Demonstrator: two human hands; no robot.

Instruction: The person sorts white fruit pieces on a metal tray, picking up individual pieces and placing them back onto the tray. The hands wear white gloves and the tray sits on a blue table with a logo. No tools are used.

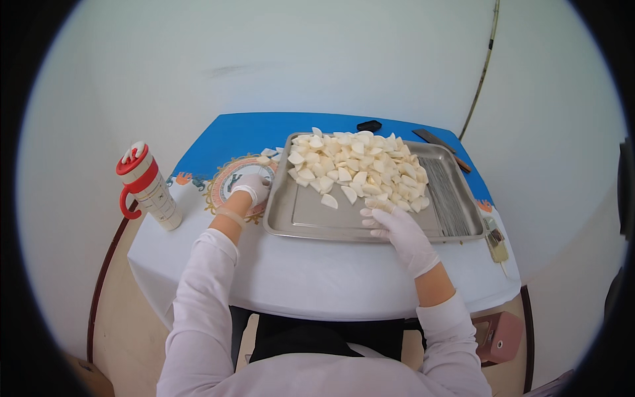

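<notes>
A shallow metal tray (322, 218) lies on the table before me. Heaped in its back and middle are many white wedge-shaped vegetable slices (357, 159), perhaps radish. A bundle of thin grey rods (445, 198) rests along the tray's right side. My left hand (253, 188), in a white glove, is just left of the tray over a round printed pattern (225, 181); its fingers are curled and whatever they may hold is hidden. Also gloved, my right hand (399, 231) reaches over the tray's front rim, fingers apart, with its fingertips by the heap's front edge.
A few slices (268, 152) lie on the cloth beyond my left hand. At the left stands a red-and-white tumbler (151, 188) with a handle. Behind the tray are a small black object (369, 125) and a wide-bladed knife (432, 139). A pink box-like object (503, 337) is below right.
</notes>
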